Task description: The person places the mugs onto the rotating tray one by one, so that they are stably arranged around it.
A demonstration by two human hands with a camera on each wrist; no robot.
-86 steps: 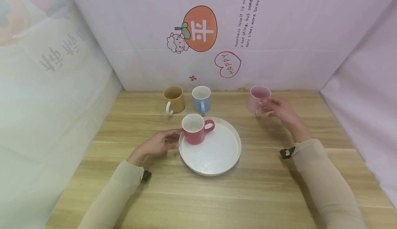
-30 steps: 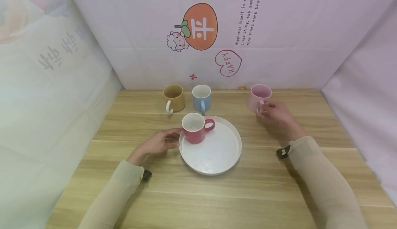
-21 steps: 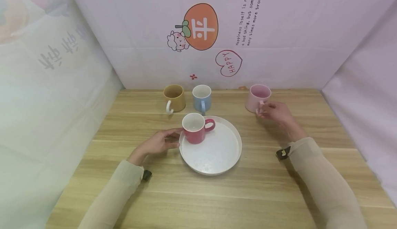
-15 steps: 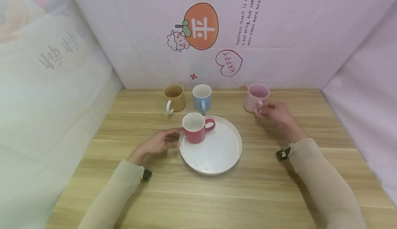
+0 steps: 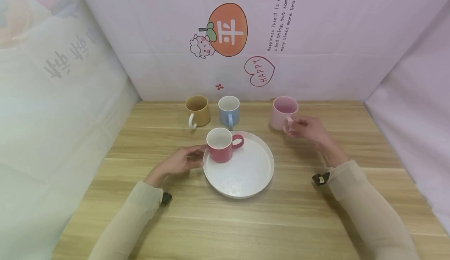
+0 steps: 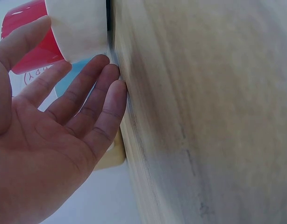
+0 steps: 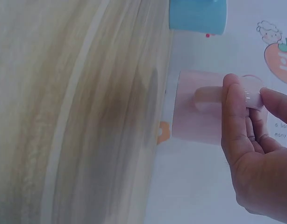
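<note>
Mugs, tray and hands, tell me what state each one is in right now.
Tan mug: upright on the table, unheld
Blue mug: upright on the table, unheld
Pink mug: upright, held, apparently just off the table
Red mug: upright on the tray, unheld
Tray: flat on the table
Left hand: fingers extended at the tray's edge
Right hand: gripping the pink mug's handle

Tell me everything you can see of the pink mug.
The pink mug is a plain cylinder, pink inside and out, and looks ceramic. Its one visible handle points toward the near side, slightly right, and the right hand pinches it. The mug is upright, mouth up, right of the blue mug. In the right wrist view its base seems just clear of the table.
</note>
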